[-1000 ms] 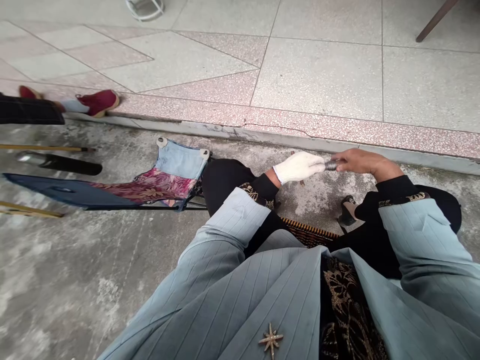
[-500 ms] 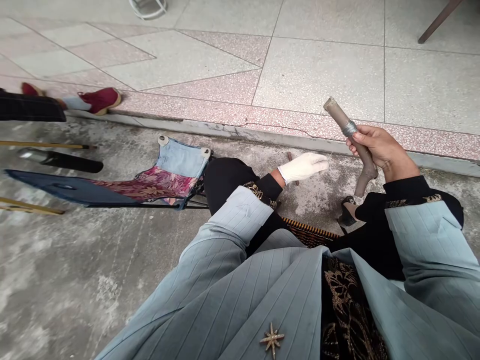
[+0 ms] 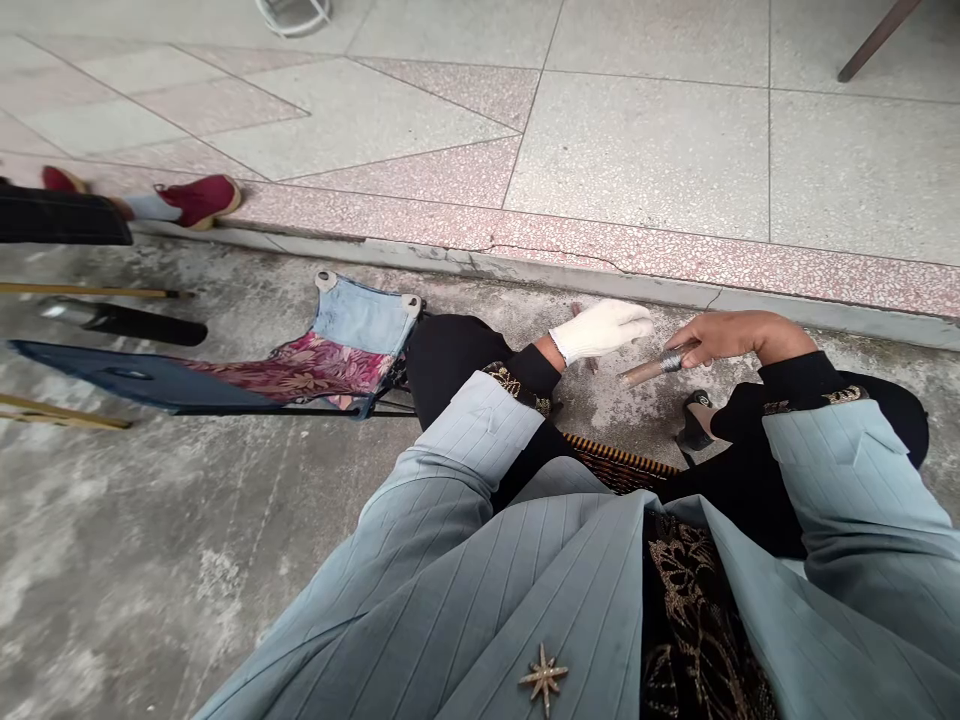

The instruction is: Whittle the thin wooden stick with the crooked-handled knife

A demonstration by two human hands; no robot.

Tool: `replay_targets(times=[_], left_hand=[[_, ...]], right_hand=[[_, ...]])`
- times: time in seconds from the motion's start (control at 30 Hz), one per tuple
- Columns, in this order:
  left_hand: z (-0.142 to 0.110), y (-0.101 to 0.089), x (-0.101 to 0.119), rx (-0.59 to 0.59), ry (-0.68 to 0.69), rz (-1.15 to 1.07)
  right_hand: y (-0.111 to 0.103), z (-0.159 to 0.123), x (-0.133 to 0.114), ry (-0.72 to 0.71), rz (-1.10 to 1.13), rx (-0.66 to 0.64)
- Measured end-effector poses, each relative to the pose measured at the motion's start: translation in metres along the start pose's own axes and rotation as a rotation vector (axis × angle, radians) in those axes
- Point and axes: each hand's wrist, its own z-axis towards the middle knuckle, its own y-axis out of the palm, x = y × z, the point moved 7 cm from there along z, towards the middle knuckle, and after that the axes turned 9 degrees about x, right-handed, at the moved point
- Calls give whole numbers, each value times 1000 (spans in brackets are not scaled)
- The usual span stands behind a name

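My right hand [image 3: 724,338] is wrapped round a crooked grey-brown stick [image 3: 641,374], low over the ground. Silvery wire [image 3: 671,359] is wound in a tight band round the stick, just beyond my fingers. The stick's cut end points left, below my gloved fingertips; its bent part is hidden behind my hand. My left hand [image 3: 604,330] wears a white knitted glove. Its fingers are pressed together a little left of the right hand. A fine strand showed at these fingertips half a second ago; now it is too thin to make out.
A low folding chair [image 3: 300,375] with blue and floral cloth stands on the left. Behind it lie a dark bottle [image 3: 146,322] and yellow poles. Another person's red shoe [image 3: 199,200] rests on the tiled step [image 3: 570,255]. A small reddish piece [image 3: 576,310] lies behind my gloved hand.
My right hand has turned over and come down, swinging the stick from pointing up and away to pointing left toward the glove. My left hand has barely shifted.
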Motion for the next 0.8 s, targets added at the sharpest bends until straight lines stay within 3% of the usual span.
replay_targets(times=[0.1, 0.2, 0.3, 0.43, 0.53, 0.63, 0.7, 0.8], left_hand=[[2, -12, -7, 106, -87, -73], [3, -17, -11, 189, -135, -96], [3, -7, -6, 133, -76, -66], [2, 11, 3, 1, 28, 5], [1, 14, 5, -22, 53, 44], [0, 12, 7, -27, 62, 95], [-1, 8, 7, -23, 59, 123], [-1, 0, 5, 1, 59, 115]], right_hand=[[-13, -15, -13, -40, 284, 33], [-45, -25, -15, -47, 583, 390], [-61, -26, -2, 13, 698, 680], [-55, -12, 23, 210, 547, 775], [-51, -5, 33, 291, 273, 746], [-45, 1, 30, 274, 3, 634], [-35, 6, 24, 224, -73, 487], [-12, 7, 8, 94, 18, 165]])
